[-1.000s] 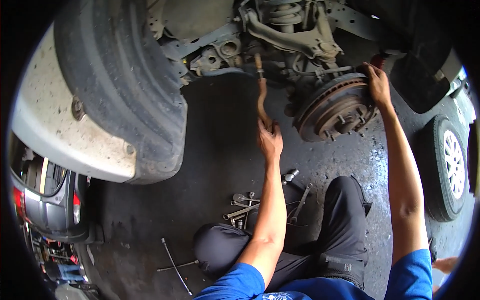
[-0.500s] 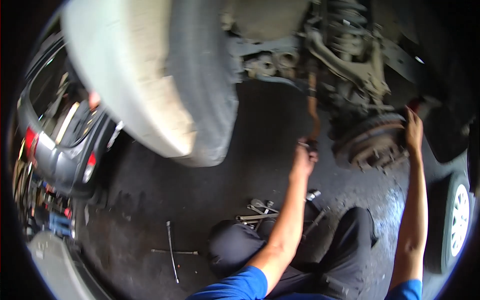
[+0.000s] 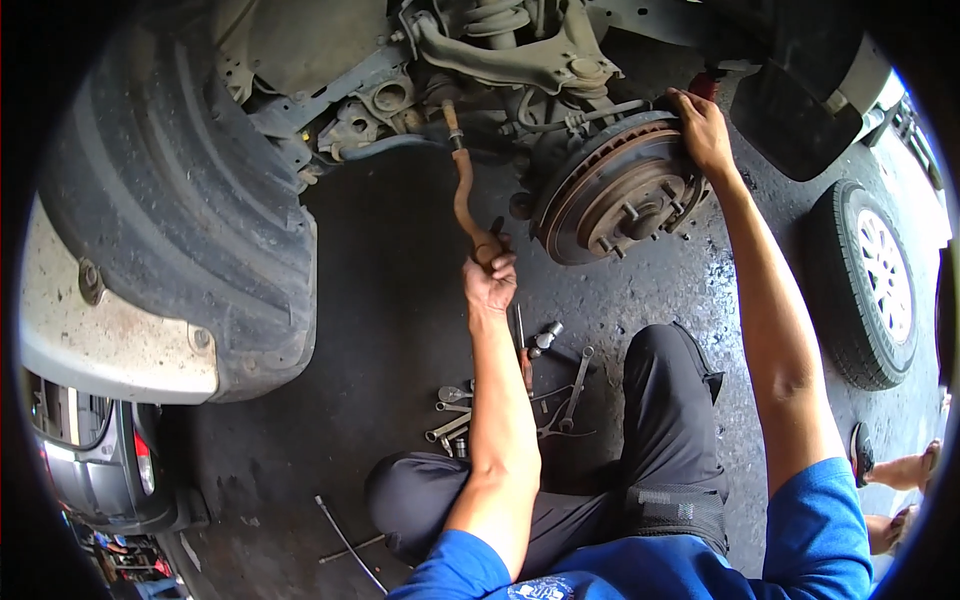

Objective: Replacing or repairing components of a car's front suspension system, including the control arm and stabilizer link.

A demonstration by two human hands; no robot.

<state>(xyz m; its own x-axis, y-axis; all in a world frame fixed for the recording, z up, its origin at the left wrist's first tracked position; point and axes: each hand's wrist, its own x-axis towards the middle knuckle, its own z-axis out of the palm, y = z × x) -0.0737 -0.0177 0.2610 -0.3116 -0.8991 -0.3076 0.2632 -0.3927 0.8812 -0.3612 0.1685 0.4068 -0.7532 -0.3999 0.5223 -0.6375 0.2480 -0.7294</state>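
Note:
My left hand (image 3: pixel 490 277) is closed around the lower end of a rusty tie rod (image 3: pixel 462 190), which hangs from under the car. Its palm is turned up and its fingers wrap the joint end. To the right, my right hand (image 3: pixel 704 132) grips the upper right edge of the rusty brake disc (image 3: pixel 570 215), its fingers curled over the rim. Wheel studs stick out from the hub (image 3: pixel 640 212) in the middle of the disc. Above it are a control arm (image 3: pixel 510 62) and a coil spring (image 3: pixel 495 22).
On the floor by my knees lie a hammer (image 3: pixel 546 338), a spanner (image 3: pixel 577 388) and several other tools. A cross-shaped wheel wrench (image 3: pixel 345 545) lies lower left. A removed wheel (image 3: pixel 868 285) stands at right, near another person's foot (image 3: pixel 862 455). The car's bumper (image 3: pixel 120 330) fills the left.
My view has swung, so the disc and tie rod now appear farther left and higher. Both hands keep their holds on the tie rod and the brake disc.

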